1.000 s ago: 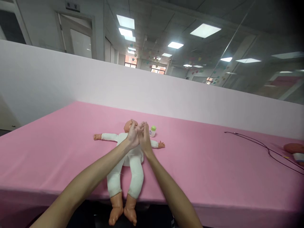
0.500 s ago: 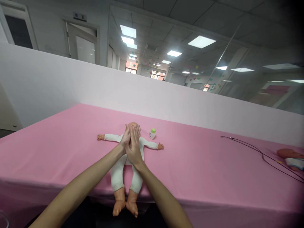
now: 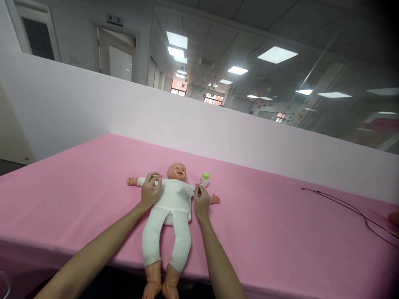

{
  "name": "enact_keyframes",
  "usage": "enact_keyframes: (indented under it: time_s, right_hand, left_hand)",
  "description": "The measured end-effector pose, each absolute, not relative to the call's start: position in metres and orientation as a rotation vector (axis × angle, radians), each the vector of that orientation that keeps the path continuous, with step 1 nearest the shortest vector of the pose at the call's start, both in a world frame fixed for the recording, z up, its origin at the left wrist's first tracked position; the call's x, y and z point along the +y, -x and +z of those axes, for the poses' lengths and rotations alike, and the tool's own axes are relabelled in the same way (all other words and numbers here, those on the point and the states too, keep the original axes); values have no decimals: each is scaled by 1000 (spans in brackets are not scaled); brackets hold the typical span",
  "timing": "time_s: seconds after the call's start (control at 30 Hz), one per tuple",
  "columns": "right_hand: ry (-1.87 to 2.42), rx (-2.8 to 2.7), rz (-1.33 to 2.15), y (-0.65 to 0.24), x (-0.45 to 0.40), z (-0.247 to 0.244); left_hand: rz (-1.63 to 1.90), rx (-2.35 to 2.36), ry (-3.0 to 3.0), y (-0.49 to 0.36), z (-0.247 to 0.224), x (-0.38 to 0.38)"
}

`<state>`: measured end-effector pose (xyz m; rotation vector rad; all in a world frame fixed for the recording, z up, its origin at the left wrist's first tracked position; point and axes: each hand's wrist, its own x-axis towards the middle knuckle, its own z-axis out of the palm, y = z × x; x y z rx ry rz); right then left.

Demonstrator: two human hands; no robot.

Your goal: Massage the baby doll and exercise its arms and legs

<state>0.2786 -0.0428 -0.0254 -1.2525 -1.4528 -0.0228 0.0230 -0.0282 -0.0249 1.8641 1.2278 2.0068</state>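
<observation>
A baby doll (image 3: pixel 174 195) in a white top and leggings lies on its back, arms spread, with its feet past the near table edge. My left hand (image 3: pixel 151 190) is over the doll's sleeve at the left, fingers bent and thumb apart, with nothing seen in it. At the other side, my right hand (image 3: pixel 202 203) is beside the doll's shoulder, covering part of that sleeve. Its fingers are loosely curled with a small gap to the thumb; I see no object there. Just beyond it stands a small bottle (image 3: pixel 204 180) with a green cap.
Pink cloth (image 3: pixel 262 224) covers the table. A thin dark cable (image 3: pixel 339 202) lies at the right, near a partly visible orange-brown object (image 3: pixel 393 218) at the frame edge. A low white wall (image 3: pixel 199 124) with glass above it runs along the back.
My hands were pressed together above the doll's chest and have parted, one to each side. The doll's face and chest now show. The view has shifted slightly.
</observation>
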Motion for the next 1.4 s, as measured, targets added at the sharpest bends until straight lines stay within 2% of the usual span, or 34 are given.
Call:
enact_keyframes:
  time_s: [0.27, 0.43, 0.6, 0.73, 0.87, 1.07, 1.2, 1.3, 1.4]
  right_hand:
    - [1192, -1599, -50, -267, -49, -18]
    - [1148, -1836, 224, -264, -46, -24]
    - [1237, -1973, 430, -261, -45, -31]
    - [1452, -1954, 332, -264, -47, -28]
    - [1696, -1934, 82, -276, -51, -28]
    - [1960, -1727, -165, -291, -53, -31]
    - [1648, -1742, -8, -278, -51, -31]
    - [1370, -1834, 316, -263, -49, -33]
    - [1227, -1947, 502, -256, -49, -34]
  left_hand:
    - [1899, 1206, -2091, -27, -24, -35]
    - [1379, 1084, -2306, -21, -36, -24]
    - [974, 1195, -2310, -20, -50, -14]
    - [835, 1387, -2330, -15, -45, -17]
    - [777, 1646, -2440, -6, -42, -21]
    - [958, 1955, -2345, 4, -52, -13]
    - [1146, 1610, -2343, 1, -48, -13]
    - [1006, 1140, -2441, -7, -42, -19]
    - [831, 937, -2462, -13, -40, -24]
